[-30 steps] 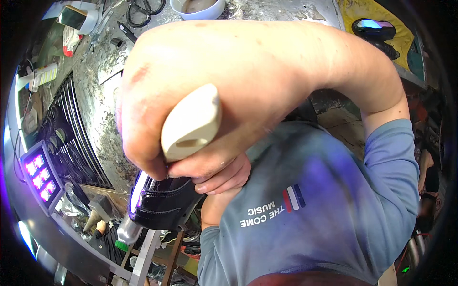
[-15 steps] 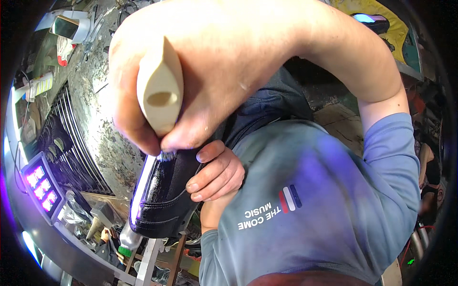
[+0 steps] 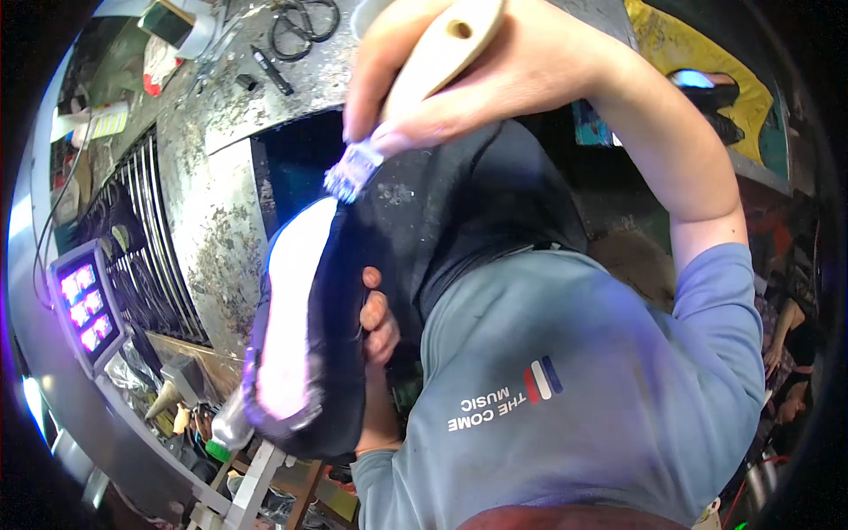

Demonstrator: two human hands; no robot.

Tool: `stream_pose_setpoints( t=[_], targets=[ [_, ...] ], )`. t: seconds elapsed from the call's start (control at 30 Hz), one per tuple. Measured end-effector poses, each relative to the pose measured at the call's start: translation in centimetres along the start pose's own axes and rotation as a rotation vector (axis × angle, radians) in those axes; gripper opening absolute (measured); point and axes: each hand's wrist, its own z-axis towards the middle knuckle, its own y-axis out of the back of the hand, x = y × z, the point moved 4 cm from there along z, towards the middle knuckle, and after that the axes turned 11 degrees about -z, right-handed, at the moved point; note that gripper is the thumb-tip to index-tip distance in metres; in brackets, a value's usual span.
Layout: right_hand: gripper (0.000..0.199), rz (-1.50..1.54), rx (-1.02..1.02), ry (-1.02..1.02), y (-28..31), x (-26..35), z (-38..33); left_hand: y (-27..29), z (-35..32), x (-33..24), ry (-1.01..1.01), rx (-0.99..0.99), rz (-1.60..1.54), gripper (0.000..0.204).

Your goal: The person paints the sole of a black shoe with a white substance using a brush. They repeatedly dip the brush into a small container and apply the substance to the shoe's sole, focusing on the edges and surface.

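Now we hold the black shoe (image 3: 336, 349) at 8 o'clock, left hand (image 3: 380, 331) gripping its 3 o'clock side, presumably leaving the pale face (image 3: 290, 322) clear; right hand (image 3: 503, 88) pinches a brush (image 3: 440, 60) by the 12 o'clock end. At 9 o'clock, a lit lamp (image 3: 86, 306).

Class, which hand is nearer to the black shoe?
Left: the left hand grips the shoe at its side; the right hand, holding a brush, is beyond the shoe's upper end.

Black shoe (image 3: 309, 331) (bright pale face upward), cream-handled brush (image 3: 442, 57) aslant at its far end
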Motion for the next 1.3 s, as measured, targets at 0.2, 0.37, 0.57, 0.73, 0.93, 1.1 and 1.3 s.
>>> stream_pose_setpoints(
  t=[0.2, 0.37, 0.57, 0.73, 0.93, 1.1, 1.3],
  targets=[
    [0.024, -0.091, -0.044, 0.061, 0.0, -1.8, -0.3, -4.5, -3.6, -7.0, -0.144, -0.248, 0.744, 0.063],
    [0.016, -0.051, -0.056, -0.101, -0.6, -2.1, -1.7, -9.5, -1.2, -9.2, -0.102, -0.468, 1.365, 0.067],
    [0.022, -0.037, -0.094, -0.146, 0.3, -3.2, -3.1, -14.1, -1.0, -17.2, -0.21, -0.752, 1.836, 0.072],
    [0.026, 0.047, -0.074, -0.268, 0.6, -3.9, -4.2, -18.5, -0.6, -26.4, -0.384, -1.108, 2.442, 0.087],
    [0.025, -0.004, -0.13, -0.308, 1.3, -3.5, -4.1, -21.6, 2.2, -38.5, -0.56, -1.21, 2.368, 0.094],
    [0.025, -0.042, -0.202, -0.438, 2.3, -3.9, -4.3, -20.0, 4.6, -55.1, -0.611, -1.174, 2.292, 0.091],
    [0.027, -0.126, -0.275, -0.597, 2.7, -4.5, -4.6, -17.3, 10.8, -60.7, -1.18, -1.207, 2.444, 0.072]
  ],
)
